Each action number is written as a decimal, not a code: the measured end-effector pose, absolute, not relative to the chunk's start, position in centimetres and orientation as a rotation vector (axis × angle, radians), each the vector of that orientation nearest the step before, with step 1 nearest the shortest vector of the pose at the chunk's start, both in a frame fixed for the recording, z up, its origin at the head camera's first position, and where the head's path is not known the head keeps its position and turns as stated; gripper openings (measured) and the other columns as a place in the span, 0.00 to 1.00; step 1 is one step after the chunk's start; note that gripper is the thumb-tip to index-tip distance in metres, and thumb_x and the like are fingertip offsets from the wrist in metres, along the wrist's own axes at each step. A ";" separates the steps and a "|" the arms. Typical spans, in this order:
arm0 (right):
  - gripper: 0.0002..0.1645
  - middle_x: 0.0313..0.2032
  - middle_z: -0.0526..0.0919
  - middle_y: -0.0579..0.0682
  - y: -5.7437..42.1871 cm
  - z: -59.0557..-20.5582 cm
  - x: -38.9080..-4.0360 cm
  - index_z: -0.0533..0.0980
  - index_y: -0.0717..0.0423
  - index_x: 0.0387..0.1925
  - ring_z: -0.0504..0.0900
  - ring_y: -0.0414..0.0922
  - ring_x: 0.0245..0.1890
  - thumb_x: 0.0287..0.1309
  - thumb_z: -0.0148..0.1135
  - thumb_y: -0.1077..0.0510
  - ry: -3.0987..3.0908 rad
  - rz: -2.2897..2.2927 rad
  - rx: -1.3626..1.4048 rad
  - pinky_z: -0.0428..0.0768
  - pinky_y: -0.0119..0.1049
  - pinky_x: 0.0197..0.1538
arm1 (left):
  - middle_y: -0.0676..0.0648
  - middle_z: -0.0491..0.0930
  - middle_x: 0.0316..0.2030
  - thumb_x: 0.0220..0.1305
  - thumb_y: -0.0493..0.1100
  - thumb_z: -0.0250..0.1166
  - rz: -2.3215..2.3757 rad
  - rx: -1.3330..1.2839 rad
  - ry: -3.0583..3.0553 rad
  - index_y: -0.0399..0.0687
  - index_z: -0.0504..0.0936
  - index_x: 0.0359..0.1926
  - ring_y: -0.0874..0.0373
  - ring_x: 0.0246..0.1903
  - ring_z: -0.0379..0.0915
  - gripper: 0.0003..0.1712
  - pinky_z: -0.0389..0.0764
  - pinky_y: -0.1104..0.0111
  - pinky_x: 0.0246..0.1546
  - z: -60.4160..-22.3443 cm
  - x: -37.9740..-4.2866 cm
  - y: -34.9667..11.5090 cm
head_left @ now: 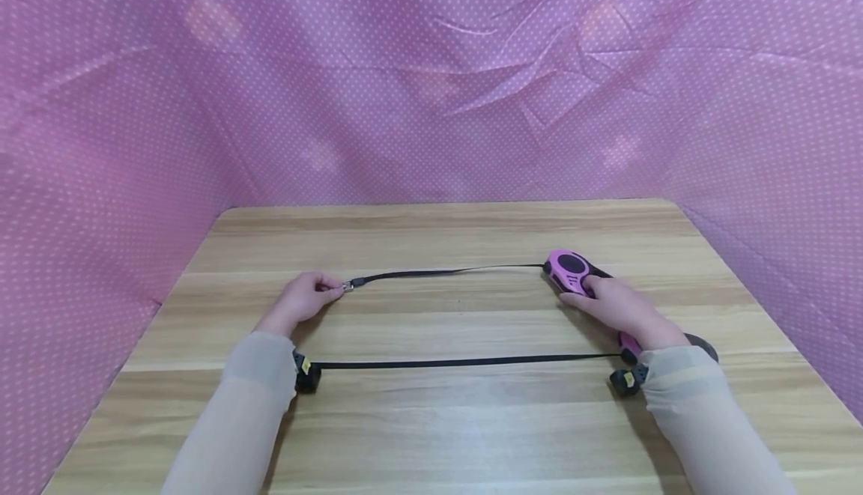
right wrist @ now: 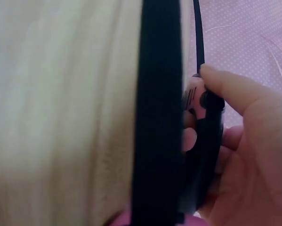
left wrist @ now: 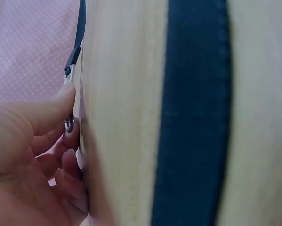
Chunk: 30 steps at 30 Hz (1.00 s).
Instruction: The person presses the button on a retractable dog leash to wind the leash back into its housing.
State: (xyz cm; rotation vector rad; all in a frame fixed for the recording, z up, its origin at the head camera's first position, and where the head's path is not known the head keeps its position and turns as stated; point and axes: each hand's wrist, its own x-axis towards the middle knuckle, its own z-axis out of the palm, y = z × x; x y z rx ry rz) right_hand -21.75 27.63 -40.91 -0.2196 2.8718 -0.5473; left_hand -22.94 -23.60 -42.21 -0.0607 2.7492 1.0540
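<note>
Thumb and fingers of my left hand (head_left: 301,302) pinch a small metal clip (head_left: 347,286) at the end of a black strap (head_left: 421,273). The left wrist view shows the clip (left wrist: 69,123) between thumb and fingertips. To the right, the strap runs into a pink and black retractable dog leash (head_left: 565,267). My right hand (head_left: 619,306) grips that leash by its handle, with the thumb near the strap outlet in the right wrist view. Nearer me lies a second pink retractable leash (head_left: 628,344), partly hidden beneath my right wrist.
The second leash's black strap (head_left: 465,362) stretches left across the wooden table (head_left: 458,435) to my left wrist, its end hidden. A small black wrist camera (head_left: 308,377) sits at my left cuff, another at the right. Pink dotted cloth (head_left: 431,105) surrounds the table's back and sides.
</note>
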 end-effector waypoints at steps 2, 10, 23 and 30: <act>0.33 0.28 0.77 0.52 27.6 -41.0 -21.7 0.75 0.58 0.36 0.72 0.46 0.25 0.65 0.54 0.31 2.865 -0.536 -0.217 0.70 0.36 0.27 | 0.35 0.80 0.50 0.70 0.44 0.62 1.091 -0.072 2.735 0.37 0.80 0.49 0.43 0.51 0.73 0.15 0.71 0.49 0.59 -42.2 -22.9 -23.6; 0.35 0.42 0.82 0.67 27.6 -40.9 -21.7 0.79 0.69 0.45 0.78 0.54 0.37 0.70 0.50 0.38 2.950 -0.508 -0.310 0.78 0.52 0.45 | 0.34 0.81 0.51 0.70 0.43 0.62 1.179 -0.091 2.715 0.36 0.81 0.52 0.42 0.52 0.74 0.16 0.71 0.48 0.59 -41.5 -22.8 -23.8; 0.24 0.24 0.76 0.53 28.2 -40.3 -21.4 0.70 0.54 0.20 0.73 0.49 0.30 0.69 0.54 0.45 3.106 -0.625 -0.383 0.71 0.42 0.37 | 0.32 0.75 0.59 0.74 0.48 0.56 1.277 -0.210 2.726 0.36 0.76 0.60 0.42 0.55 0.71 0.23 0.73 0.54 0.55 -39.7 -22.3 -23.3; 0.20 0.29 0.83 0.58 28.0 -40.0 -20.9 0.76 0.58 0.21 0.76 0.56 0.35 0.64 0.61 0.49 3.236 -0.630 -0.495 0.70 0.51 0.45 | 0.35 0.74 0.59 0.74 0.48 0.55 1.349 -0.263 2.727 0.38 0.75 0.61 0.46 0.54 0.70 0.23 0.74 0.63 0.48 -39.3 -22.1 -23.3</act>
